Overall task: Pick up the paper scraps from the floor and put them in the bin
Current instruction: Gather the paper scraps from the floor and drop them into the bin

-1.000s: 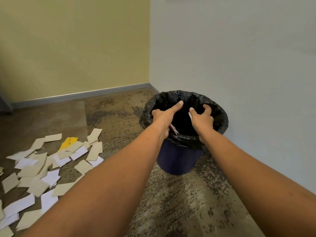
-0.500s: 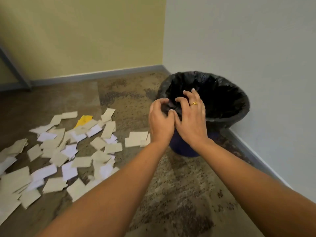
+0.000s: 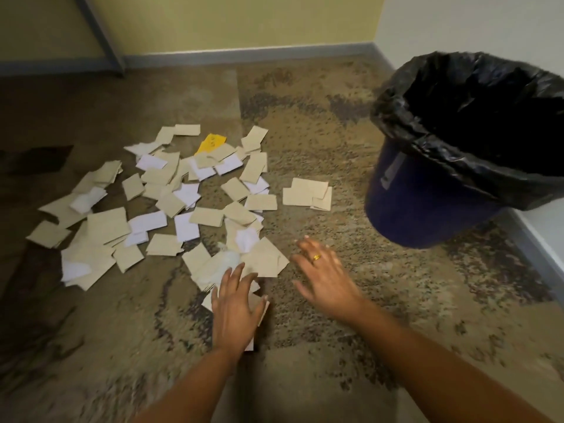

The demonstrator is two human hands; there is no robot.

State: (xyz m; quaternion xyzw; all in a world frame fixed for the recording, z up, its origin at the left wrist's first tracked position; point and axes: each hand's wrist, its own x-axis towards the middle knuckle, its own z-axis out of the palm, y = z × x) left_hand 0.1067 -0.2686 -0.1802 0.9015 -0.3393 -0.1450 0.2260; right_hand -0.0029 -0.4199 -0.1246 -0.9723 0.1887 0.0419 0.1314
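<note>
The fingers (image 3: 236,274) of the left hand (image 3: 235,303) are lying straight and spread, holding nothing, over the nearest edge of the paper scraps (image 3: 171,206); a few beige pieces are showing from under the palm, though whether the palm is pressing on them or hovering just above cannot be told. Just to the right, the right hand (image 3: 326,277) is reaching out flat, fingers (image 3: 306,248) fanned and empty, a gold ring (image 3: 316,257) on one of them, over bare patterned floor (image 3: 335,346) beside the scraps. Beyond the left fingertips the scraps are lying scattered across the floor, beige and white pieces overlapping, with a yellow scrap (image 3: 212,143) at the far edge. A small cluster of beige scraps (image 3: 306,193) is sitting apart, ahead of the right fingers, between the main scatter and the bin (image 3: 427,209). The bin, dark blue with a black liner (image 3: 457,154) folded over its rim, is standing farther off, ahead and to the right of the right hand, near the white wall (image 3: 457,19). A yellow wall (image 3: 244,22) is closing the far side.
</note>
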